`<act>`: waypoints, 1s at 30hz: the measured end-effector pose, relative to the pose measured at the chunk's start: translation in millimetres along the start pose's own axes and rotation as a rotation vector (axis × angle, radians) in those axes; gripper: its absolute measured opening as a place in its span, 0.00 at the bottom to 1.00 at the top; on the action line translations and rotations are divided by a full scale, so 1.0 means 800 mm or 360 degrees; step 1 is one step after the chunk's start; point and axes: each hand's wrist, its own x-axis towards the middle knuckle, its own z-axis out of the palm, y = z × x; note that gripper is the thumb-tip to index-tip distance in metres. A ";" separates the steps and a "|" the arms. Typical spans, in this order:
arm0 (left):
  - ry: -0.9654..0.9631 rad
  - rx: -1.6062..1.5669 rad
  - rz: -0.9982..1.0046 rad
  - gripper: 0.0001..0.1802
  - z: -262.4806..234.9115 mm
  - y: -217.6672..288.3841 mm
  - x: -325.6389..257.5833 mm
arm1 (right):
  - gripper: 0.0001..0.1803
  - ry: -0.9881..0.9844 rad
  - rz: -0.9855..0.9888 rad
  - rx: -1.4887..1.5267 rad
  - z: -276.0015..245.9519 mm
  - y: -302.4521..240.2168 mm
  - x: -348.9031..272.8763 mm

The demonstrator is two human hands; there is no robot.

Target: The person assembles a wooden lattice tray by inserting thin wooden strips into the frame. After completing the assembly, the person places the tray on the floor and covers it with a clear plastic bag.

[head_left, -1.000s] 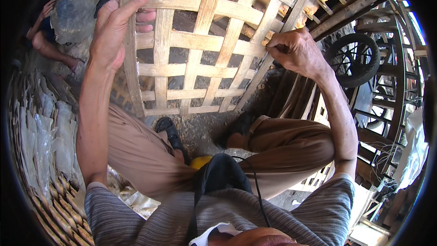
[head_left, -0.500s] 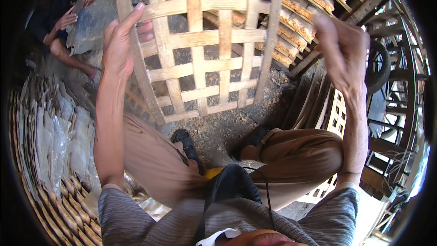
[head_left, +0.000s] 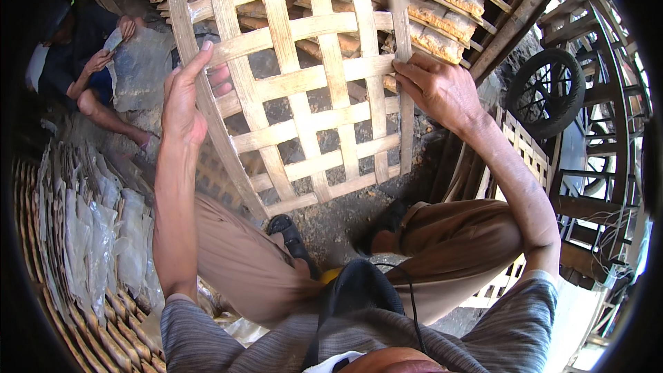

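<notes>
Upright before me hangs a woven bamboo rack [head_left: 336, 74], an open lattice of pale flat strips between two wooden side rails. My left hand [head_left: 185, 100] is closed around its left rail, thumb in front and fingertips showing through the lattice behind. At the right rail, my right hand [head_left: 442, 93] pinches the edge between thumb and fingers. No food lies on the lattice. Past its upper right stand stacked racks bearing orange-brown crumbly slabs [head_left: 449, 1], close to my right hand.
A pile of racks with clear plastic sheets [head_left: 100, 228] stands at left. Another person [head_left: 90, 76] sits at upper left beside a grey sheet [head_left: 141, 72]. Another lattice rack [head_left: 514, 141], a spoked wheel [head_left: 545, 93] and wooden framework are at right. My sandalled foot [head_left: 293, 236] is on the littered ground.
My right hand, earlier blurred and apart from the rack, has moved left and taken hold of its right rail. The rack sits slightly lower; my left hand keeps its hold.
</notes>
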 end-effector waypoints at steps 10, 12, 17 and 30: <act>0.0035 -0.0005 0.0073 0.19 0.009 0.010 -0.018 | 0.05 -0.0046 0.0155 -0.0142 0.014 -0.003 0.013; 0.0050 -0.0040 0.0096 0.19 0.008 0.009 -0.019 | 0.06 -0.0059 0.0190 -0.0135 0.013 -0.003 0.015; 0.0085 -0.0046 0.0150 0.19 0.006 0.012 -0.016 | 0.08 -0.0082 0.0280 0.0303 0.001 0.003 0.011; 0.0079 -0.0086 0.0096 0.19 0.008 0.018 -0.023 | 0.06 -0.0008 0.0125 -0.0207 -0.007 -0.003 0.019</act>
